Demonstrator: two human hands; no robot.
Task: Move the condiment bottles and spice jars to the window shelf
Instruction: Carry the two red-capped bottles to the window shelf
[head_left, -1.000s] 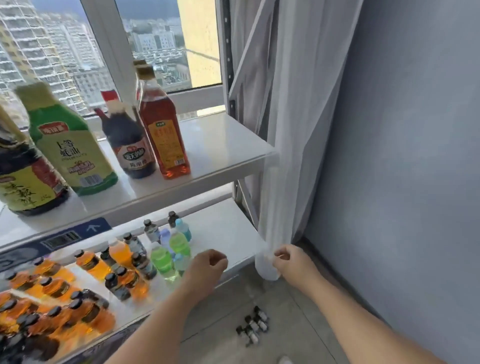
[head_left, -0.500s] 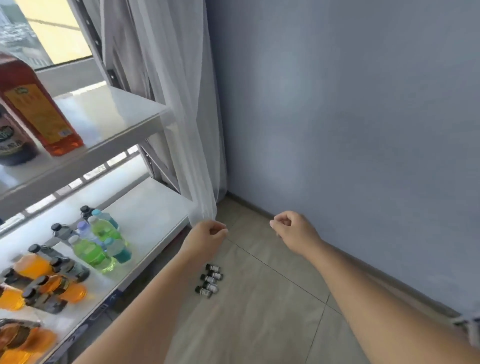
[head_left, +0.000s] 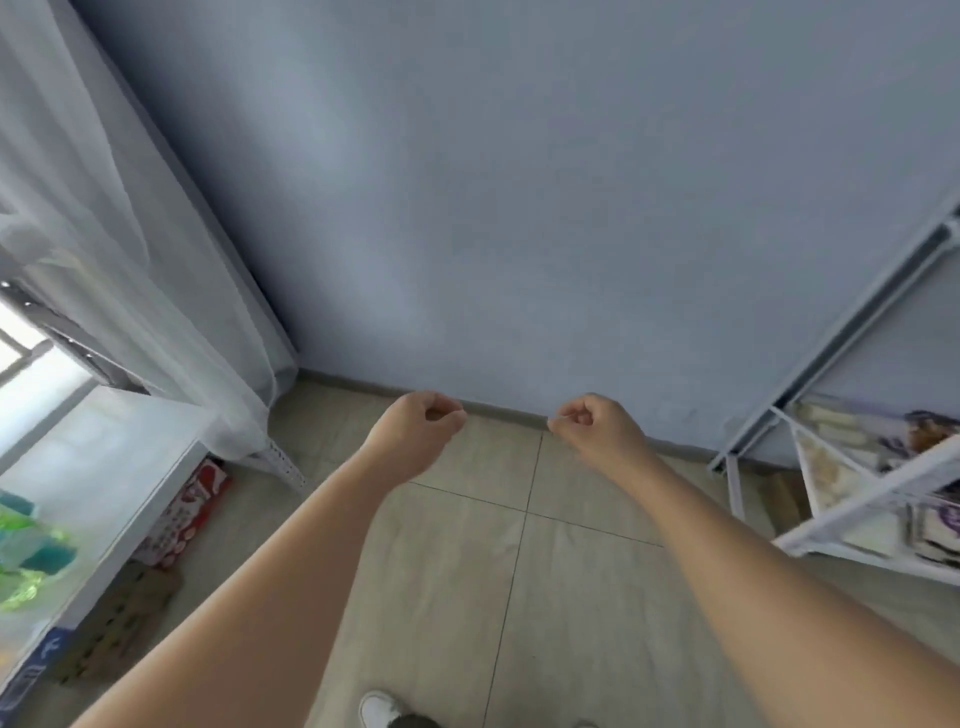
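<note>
Wall (head_left: 519, 182) of plain blue-grey fills most of the view above a tiled floor (head_left: 467, 571), with a sheer curtain (head_left: 104, 234) and the window shelf (head_left: 119, 467) at the left edge and a second white rack (head_left: 857, 483) at the right. Blurred green and teal small bottles (head_left: 26, 551) lie on that window shelf, and no condiment bottle or spice jar shows elsewhere. Left hand (head_left: 415, 436) and right hand (head_left: 597, 431) hang loosely curled and empty over the floor; any jars ahead are probably smooth, breakable and best gripped around the body.
</note>
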